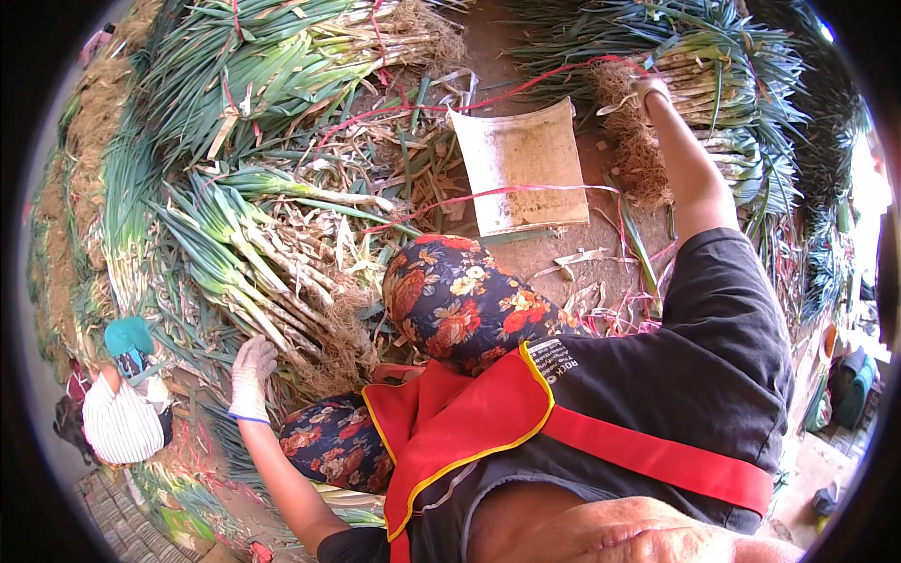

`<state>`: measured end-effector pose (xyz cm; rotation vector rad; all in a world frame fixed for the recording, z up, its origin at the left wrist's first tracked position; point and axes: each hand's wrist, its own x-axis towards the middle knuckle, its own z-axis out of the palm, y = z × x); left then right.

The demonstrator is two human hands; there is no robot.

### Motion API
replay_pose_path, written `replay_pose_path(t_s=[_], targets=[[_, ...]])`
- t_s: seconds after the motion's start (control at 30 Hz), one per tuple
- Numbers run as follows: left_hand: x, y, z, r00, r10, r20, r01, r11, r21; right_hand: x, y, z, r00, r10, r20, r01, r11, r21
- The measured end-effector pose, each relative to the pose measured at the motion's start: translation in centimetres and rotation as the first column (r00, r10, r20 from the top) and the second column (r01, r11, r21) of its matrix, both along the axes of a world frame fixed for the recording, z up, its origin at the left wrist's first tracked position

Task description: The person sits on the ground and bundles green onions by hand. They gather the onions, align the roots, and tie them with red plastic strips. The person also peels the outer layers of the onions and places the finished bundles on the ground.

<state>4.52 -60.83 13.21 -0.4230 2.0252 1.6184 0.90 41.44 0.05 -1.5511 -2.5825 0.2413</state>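
My left hand [251,377], in a pale glove, rests beside a loose pile of long green onions [267,267] at left. Its fingers lie against the lower stalks without wrapping round them, and it looks open. The pile's brown roots [328,347] point toward my knees. My right arm stretches to the far right, where my gloved right hand [650,89] is at the root end of a stack of green onions [723,89]. A red plastic strip [526,86] runs up to that hand, which appears closed on it; its fingertips are mostly hidden.
A curved cream-coloured board [521,169] lies on the dirt ahead, with another red strip [535,190] across it. Tied onion bundles [272,66] are heaped at far left. Dry leaf scraps litter the ground. Another person in a striped top [122,422] is at lower left.
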Motion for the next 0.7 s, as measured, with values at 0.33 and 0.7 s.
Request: replay_pose_path(t_s=[0.33, 0.7], targets=[[0.1, 1.9, 0.6, 0.999, -0.021, 0.049, 0.026, 0.993, -0.118, 0.6, 6.8, 8.2, 0.984, -0.007, 0.176, 0.015, 0.999, -0.046], [-0.4, 2.0, 0.4, 0.994, -0.094, 0.062, 0.106, 0.967, -0.232, 11.0, -7.7, 2.9, 0.969, -0.035, -0.246, 0.062, 0.993, 0.103]])
